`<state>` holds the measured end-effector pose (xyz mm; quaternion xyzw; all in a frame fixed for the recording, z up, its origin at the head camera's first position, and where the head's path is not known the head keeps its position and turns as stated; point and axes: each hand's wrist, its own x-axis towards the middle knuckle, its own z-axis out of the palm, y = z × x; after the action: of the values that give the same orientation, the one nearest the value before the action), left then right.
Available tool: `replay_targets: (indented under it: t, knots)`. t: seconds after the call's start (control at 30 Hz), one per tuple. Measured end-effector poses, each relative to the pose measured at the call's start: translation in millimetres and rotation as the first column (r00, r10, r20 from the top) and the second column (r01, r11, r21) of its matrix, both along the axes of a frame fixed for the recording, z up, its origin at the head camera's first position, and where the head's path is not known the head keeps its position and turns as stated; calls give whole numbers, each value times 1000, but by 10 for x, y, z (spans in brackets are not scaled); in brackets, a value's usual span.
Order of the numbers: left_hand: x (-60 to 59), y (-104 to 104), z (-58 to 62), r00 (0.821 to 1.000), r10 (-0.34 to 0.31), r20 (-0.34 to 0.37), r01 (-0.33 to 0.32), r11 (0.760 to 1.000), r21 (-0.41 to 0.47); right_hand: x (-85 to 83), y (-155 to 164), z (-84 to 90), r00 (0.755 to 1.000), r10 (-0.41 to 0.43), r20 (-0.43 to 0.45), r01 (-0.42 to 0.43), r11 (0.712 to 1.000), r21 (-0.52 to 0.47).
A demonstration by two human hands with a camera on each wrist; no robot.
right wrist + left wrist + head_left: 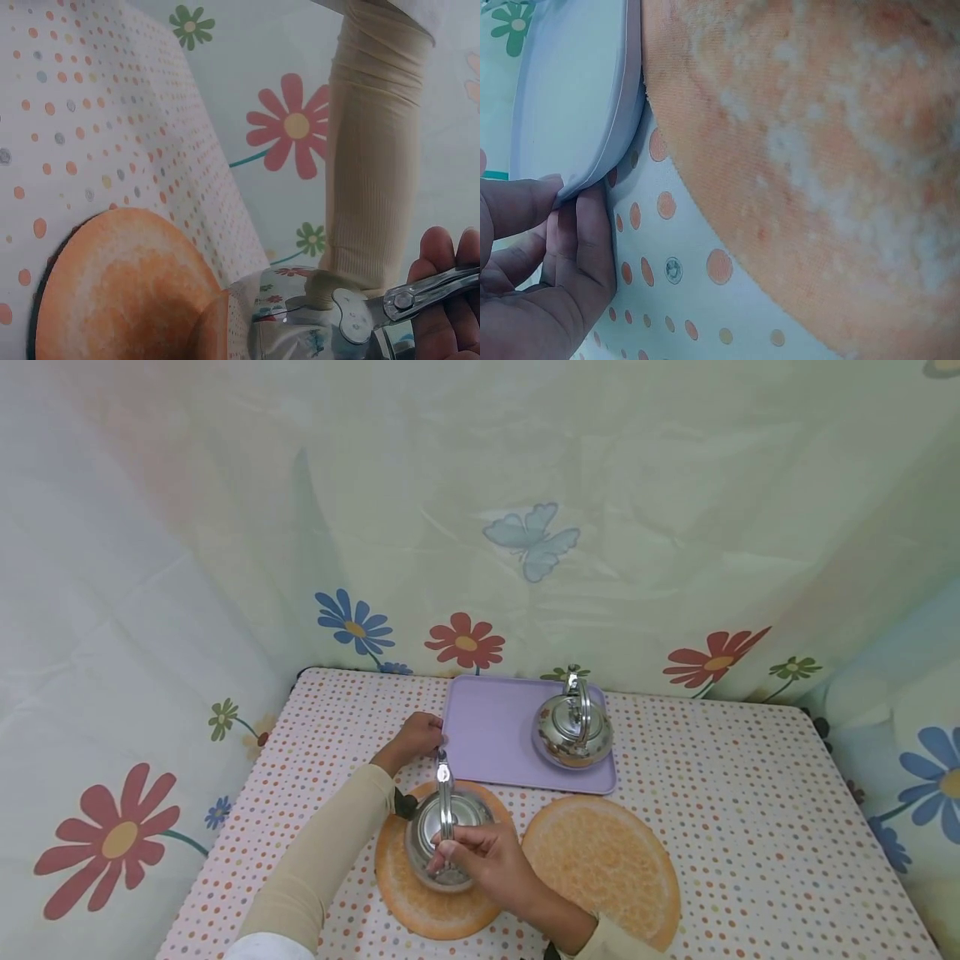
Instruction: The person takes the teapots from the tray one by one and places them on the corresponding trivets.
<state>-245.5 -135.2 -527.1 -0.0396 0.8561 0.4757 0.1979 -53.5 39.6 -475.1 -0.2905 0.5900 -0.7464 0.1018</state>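
The right hand point(487, 856) grips the handle of a steel kettle point(442, 835); its fingers point(442, 262) curl round the metal bail, as the right wrist view shows. The kettle stands under those fingers on a round orange mat point(420, 893), the left one of two. The second orange mat point(607, 860) lies just to the right of the right hand, bare on top.

The left hand point(416, 735) is beyond the kettle, at the near-left corner of a lilac tray point(491, 735). In the left wrist view its fingers point(577, 247) pinch the tray's edge point(607, 150), thumb above and fingers below the rim. The orange mat's fuzzy surface point(817, 150) lies just beside that corner, touching or nearly touching the tray.

A second steel kettle point(573, 731) stands on the tray, at its right side, well apart from both hands, its handle upright.

All this rests on a worktop point(750, 793) covered with a dotted cloth. Flowered sheeting point(465, 527) hangs behind and to the sides.
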Motion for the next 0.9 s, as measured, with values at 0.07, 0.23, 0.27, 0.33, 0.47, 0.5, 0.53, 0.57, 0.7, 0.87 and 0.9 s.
replay_targets:
  t: [0.07,0.23,0.27,0.33,0.47,0.5,0.53,0.57,0.7,0.87,0.9]
  knots:
    - [2,4,3,1000,0,1,0,1000,-7,21,-11,-5,1000,-4,-12,5,1000,12]
    - [5,13,1,1000,1,4,-1,1000,-20,65,-35,-30,999,-16,-51,18,999,40]
    - [5,14,-1,1000,0,3,0,1000,-21,70,-38,-37,998,-21,-61,23,999,42]
    - [4,16,-7,1000,1,2,-1,1000,-18,81,-41,-47,998,-23,-66,26,999,39]
    - [0,9,-27,1000,-3,-3,3,1000,-14,101,-35,-49,999,-18,-51,21,999,50]
    - [-4,6,-34,1000,-3,-3,3,1000,-14,104,-31,-48,999,-15,-38,17,998,55]
    - [-7,3,-43,1000,-4,-3,4,1000,-12,106,-28,-46,999,-12,-31,13,998,58]
    - [-12,-1,-52,1000,-4,-4,4,1000,-11,105,-24,-44,1000,-12,-26,13,998,66]
    - [-25,-13,-79,1000,-5,-9,5,1000,4,90,-14,-39,999,-36,-25,37,996,75]
    - [-24,-18,-77,1000,-9,-12,9,1000,10,85,-17,-53,998,-47,-47,50,998,49]
    - [-24,-17,-73,1000,-11,-13,11,1000,7,93,-18,-58,998,-42,-43,44,998,45]
